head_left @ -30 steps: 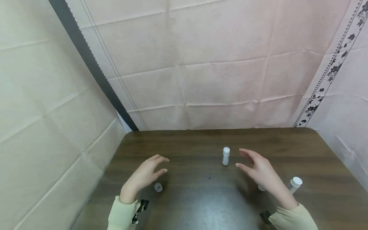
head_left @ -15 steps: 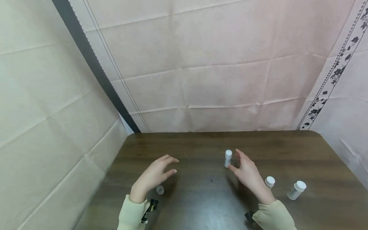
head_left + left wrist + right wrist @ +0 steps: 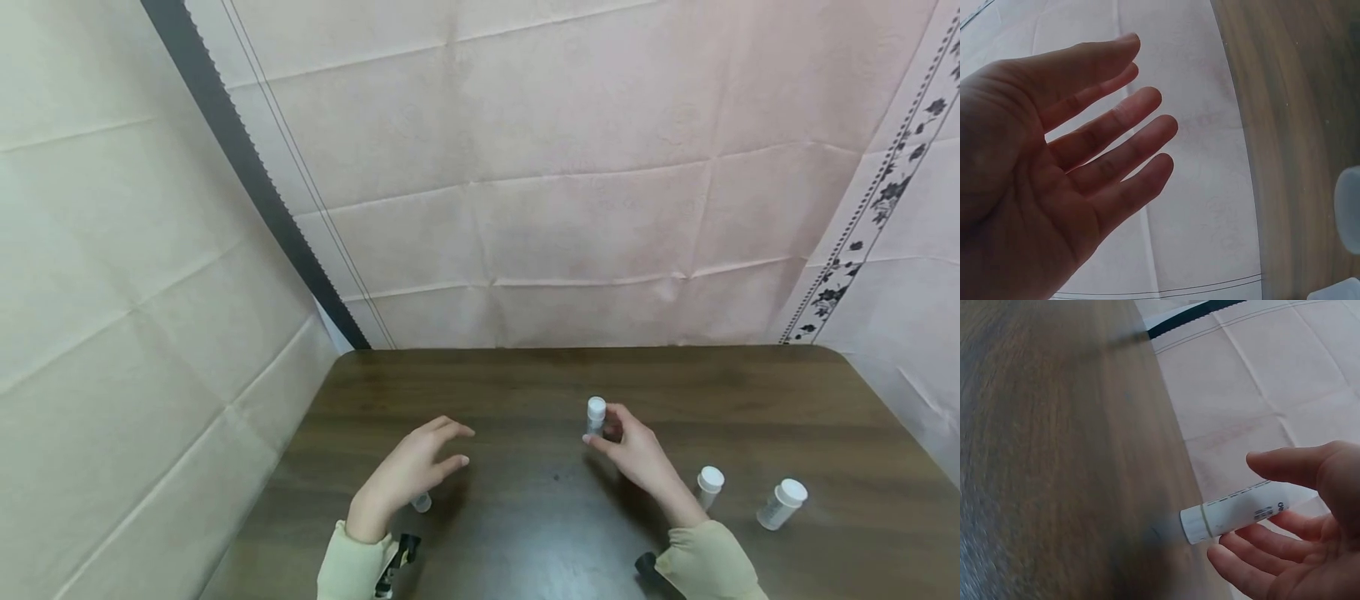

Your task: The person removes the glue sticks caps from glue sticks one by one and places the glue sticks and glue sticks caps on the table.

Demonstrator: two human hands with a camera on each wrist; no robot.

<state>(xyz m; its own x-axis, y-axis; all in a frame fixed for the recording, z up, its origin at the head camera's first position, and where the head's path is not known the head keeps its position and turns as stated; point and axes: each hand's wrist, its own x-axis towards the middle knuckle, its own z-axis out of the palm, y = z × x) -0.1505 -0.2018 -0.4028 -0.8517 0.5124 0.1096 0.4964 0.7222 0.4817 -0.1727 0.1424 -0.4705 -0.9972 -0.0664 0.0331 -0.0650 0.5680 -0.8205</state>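
In the head view, my right hand [image 3: 630, 450] is round a white glue stick [image 3: 596, 414] with a white cap, near the middle of the table. From the right wrist, the glue stick [image 3: 1235, 512] shows a printed label, with curled fingers along its lower side and the thumb over its other side. My left hand [image 3: 412, 471] hovers above the table on the left, its fingers loosely bent and nothing in its grasp. Partly hidden beneath its wrist is a small translucent container [image 3: 422, 503]. Whitish rounded pieces [image 3: 1349, 209] show at the edge of the left wrist view.
Two more white-capped tubes stand to the right of the right forearm: a nearer one [image 3: 709, 483] partly behind the sleeve and another [image 3: 782, 503] farther right. The dark wooden table [image 3: 510, 383] ends at a creased pale cloth [image 3: 570, 225] hanging behind it.
My right hand has moved left to the glue stick and brought its thumb and fingers round it. The left hand has drifted slightly right. The view has shifted a little, uncovering the tubes at right.
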